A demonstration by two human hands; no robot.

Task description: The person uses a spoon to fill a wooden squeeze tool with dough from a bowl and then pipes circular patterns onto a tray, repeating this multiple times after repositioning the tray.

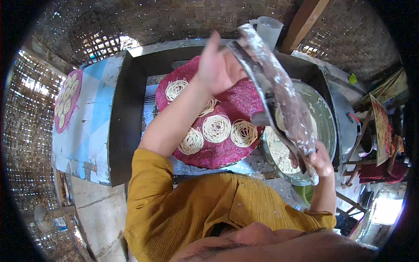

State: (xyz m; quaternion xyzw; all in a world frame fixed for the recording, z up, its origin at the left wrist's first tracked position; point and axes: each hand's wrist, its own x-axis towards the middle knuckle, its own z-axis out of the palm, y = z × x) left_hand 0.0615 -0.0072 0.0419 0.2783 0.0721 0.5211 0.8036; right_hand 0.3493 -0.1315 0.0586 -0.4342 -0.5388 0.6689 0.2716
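A long, two-armed wooden press (pixel 283 87), dusted with pale flour or dough, slants over the work area. My right hand (pixel 322 160) is closed round its lower end. Near its upper end my left hand (pixel 220 65) is open, with the fingers stretched out; whether they touch the wood I cannot tell. Under my left arm lies a round purple-red mat (pixel 231 102) bearing several coiled nests of pale noodle strands (pixel 216 129). Below the press stands a large metal basin (pixel 328 118) with crumbly pale dough (pixel 281 153) in it, partly hidden by the press.
A clear plastic pitcher (pixel 268 30) stands behind the press. At left, a second purple-red mat (pixel 65 114) with several coils rests on a blue-and-white board (pixel 89 118). A lidded metal pot (pixel 347 124) is right of the basin. A person in dark red (pixel 386 172) is at far right.
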